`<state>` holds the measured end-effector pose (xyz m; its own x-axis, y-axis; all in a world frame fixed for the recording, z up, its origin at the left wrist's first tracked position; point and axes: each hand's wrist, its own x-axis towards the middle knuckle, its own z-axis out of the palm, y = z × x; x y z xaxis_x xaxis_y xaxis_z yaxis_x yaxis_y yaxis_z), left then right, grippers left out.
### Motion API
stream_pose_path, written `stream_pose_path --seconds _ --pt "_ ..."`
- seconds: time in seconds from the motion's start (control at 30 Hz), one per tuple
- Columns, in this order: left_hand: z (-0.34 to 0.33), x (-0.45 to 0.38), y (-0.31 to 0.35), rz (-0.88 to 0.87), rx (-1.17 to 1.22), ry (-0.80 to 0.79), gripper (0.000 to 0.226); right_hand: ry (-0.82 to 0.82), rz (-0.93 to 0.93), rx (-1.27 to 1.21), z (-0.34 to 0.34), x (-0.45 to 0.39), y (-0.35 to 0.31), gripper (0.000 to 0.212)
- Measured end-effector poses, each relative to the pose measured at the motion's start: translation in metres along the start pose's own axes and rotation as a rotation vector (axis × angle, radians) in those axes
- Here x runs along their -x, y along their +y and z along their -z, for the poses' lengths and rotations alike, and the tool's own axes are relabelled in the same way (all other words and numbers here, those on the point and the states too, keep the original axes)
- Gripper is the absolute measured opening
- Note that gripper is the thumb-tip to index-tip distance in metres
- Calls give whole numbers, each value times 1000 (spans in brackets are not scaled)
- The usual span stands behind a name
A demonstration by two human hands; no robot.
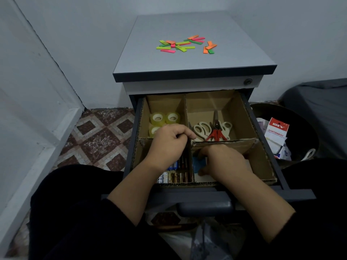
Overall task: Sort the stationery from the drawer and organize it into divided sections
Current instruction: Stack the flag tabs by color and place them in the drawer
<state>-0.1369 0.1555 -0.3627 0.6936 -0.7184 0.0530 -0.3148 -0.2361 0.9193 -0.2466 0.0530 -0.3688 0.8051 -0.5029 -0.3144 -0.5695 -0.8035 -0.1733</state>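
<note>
Right now we have the grey drawer (293, 192) pulled out, lined with a cardboard divider (225, 142) that splits it into four sections. At ten o'clock in the drawer sit three rolls of clear tape (165, 119); at two o'clock lie cream-handled scissors (201, 129) and a red-handled pair (216, 135), overlapping. At seven o'clock, batteries (177, 177) lie side by side, gold and blue ones among them. Our left hand (169, 143) rests over the middle wall, fingers curled on its cardboard edge. Our right hand (225, 162) reaches down into the five o'clock section, touching a blue item (199, 163); whether that grip is clenched on it we cannot tell. On the cabinet's top surface (244, 53), at twelve o'clock, neon sticky flags (185, 45) lie scattered in green, orange and pink.
</note>
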Motion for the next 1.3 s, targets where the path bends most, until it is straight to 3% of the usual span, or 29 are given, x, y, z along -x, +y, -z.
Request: stream_pose_path --seconds 0.63,1.13,1.3 --pt "0 -1 -3 -20 20 -2 44 78 -75 -62 -5 2 8 34" --pt "1 0 -1 -22 -2 -7 40 53 -47 -95 -3 1 7 42" --pt "0 0 0 -11 8 -3 41 129 -28 -93 -5 3 8 33"
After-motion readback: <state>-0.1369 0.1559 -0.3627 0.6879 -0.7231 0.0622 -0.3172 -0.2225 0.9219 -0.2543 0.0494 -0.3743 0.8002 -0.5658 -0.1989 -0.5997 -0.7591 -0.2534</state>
